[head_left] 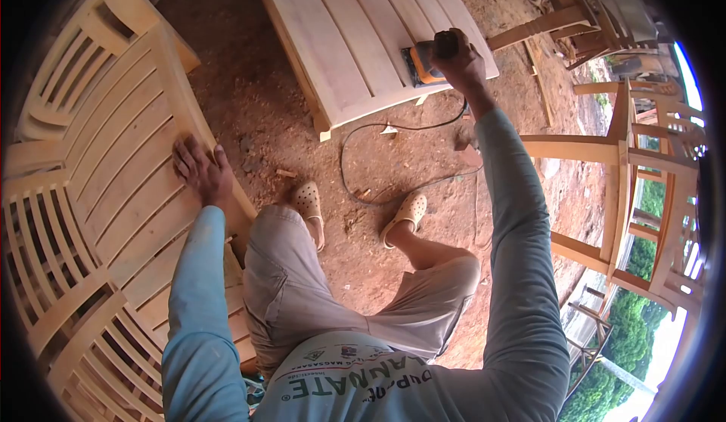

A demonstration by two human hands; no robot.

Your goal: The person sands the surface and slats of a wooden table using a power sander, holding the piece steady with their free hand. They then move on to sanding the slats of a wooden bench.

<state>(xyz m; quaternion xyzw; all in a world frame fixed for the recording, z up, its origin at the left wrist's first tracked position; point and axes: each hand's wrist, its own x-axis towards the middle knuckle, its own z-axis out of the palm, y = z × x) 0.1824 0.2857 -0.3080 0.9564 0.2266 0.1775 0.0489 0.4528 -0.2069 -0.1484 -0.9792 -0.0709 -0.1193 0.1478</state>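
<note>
Right of centre near the top of the frame, we saw the right hand (463, 63) wrapped round the sander (425, 65) against the slatted worktop (340, 44), seemingly for control, while the left hand (203, 172) lay spread on the slatted seat (125, 127) at left, probably for balance.

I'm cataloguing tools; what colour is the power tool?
The power tool is orange and black; head view.
</note>
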